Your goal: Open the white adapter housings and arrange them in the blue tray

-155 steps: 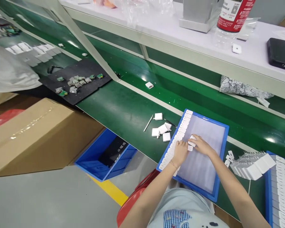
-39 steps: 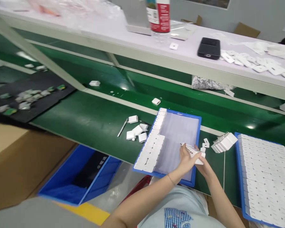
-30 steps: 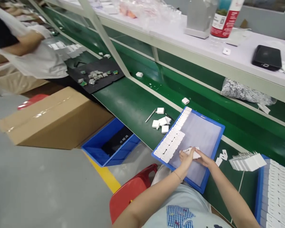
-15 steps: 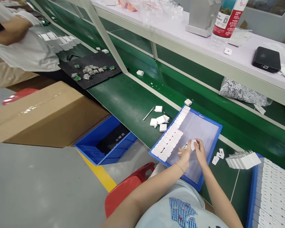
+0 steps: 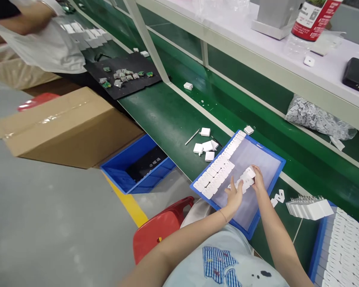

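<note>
Two hands: left hand, right hand grip white-part row over tray.

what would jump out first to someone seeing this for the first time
Most likely the blue tray on the green belt, with white plastic pieces lined up along its left side. Over it the left hand and right hand press a short row of pieces between them. To the left, a large cardboard box sits on the floor beside a blue bin.
</note>
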The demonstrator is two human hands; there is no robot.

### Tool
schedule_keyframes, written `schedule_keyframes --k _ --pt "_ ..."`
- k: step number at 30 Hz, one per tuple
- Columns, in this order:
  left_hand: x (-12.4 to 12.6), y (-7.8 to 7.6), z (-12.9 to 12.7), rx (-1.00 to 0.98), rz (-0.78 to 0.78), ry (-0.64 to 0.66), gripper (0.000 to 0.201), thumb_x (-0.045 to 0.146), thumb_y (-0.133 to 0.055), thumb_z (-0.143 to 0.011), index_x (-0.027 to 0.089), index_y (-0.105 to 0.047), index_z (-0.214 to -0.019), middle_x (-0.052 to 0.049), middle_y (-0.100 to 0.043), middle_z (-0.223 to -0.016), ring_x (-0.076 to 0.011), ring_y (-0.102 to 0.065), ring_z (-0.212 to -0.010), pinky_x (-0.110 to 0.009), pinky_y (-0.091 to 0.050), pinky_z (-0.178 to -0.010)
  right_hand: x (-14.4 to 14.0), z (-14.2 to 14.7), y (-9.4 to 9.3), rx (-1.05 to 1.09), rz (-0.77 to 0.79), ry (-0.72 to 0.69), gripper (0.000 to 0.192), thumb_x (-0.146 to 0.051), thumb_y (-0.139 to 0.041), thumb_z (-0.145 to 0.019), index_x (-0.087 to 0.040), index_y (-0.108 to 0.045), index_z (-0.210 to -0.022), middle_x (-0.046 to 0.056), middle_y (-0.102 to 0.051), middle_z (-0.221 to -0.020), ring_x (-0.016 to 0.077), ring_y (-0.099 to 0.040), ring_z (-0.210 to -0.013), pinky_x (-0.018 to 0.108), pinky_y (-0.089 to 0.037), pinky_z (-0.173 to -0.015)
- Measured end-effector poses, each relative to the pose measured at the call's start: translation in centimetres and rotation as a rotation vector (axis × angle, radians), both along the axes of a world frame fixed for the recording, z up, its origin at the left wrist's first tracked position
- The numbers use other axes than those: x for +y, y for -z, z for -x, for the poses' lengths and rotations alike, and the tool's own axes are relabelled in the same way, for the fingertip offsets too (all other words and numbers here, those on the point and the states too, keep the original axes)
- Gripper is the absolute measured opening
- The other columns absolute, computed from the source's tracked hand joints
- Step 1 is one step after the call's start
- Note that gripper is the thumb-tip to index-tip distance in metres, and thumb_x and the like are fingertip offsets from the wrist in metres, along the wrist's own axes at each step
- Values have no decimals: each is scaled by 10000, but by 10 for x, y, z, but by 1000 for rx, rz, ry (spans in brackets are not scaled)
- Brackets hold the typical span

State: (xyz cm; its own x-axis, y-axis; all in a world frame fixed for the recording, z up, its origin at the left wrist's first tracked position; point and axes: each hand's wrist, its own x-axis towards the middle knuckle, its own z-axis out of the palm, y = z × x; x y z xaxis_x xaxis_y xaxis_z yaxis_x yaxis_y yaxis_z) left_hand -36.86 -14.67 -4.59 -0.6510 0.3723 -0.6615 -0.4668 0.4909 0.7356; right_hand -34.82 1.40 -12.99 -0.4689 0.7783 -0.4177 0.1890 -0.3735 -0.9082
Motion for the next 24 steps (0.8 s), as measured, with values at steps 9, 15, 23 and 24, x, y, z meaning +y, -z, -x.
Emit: schedule_keyframes --k 9,15,23,24 --pt "4 17 -3 7 -42 -77 640 445 -517 -947 174 -295 -1483 -201 -405 -1474 -279 -454 -1381 -377 -380 -1119 18 3 27 -97 -146 42 316 -373 -614 -955 -163 -612 -1192 81 -637 -1193 208 -649 -1010 410 -568 -855" --pt "-7 46 -2 19 -63 -32 541 251 -602 -932 189 -377 -1420 -139 -508 -1372 -217 -640 -1091 -376 -549 -914 42 -2 21 -122 -305 -92 298 -358 -619 -952 -177 -622 -1189 85 -627 -1236 217 -635 -1059 428 -553 -899" --pt "2 75 9 99 0 253 309 331 -623 -946 151 -598 -1196 -63 -667 -1069 -177 -668 -880 -376 -584 -791 36 -22 19 -114 -354 -174 288 -380 -616 -953 -160 -636 -1140 70 -654 -1163 213 -650 -1020 426 -554 -891" --pt "5 76 9 129 15 269 310 329 -629 -942 148 -599 -1191 -61 -667 -1060 -180 -667 -885 -383 -581 -801 30 -23 22 -111 -362 -150 290 -377 -618 -952 -161 -634 -1146 74 -651 -1175 216 -646 -1035 434 -549 -902"
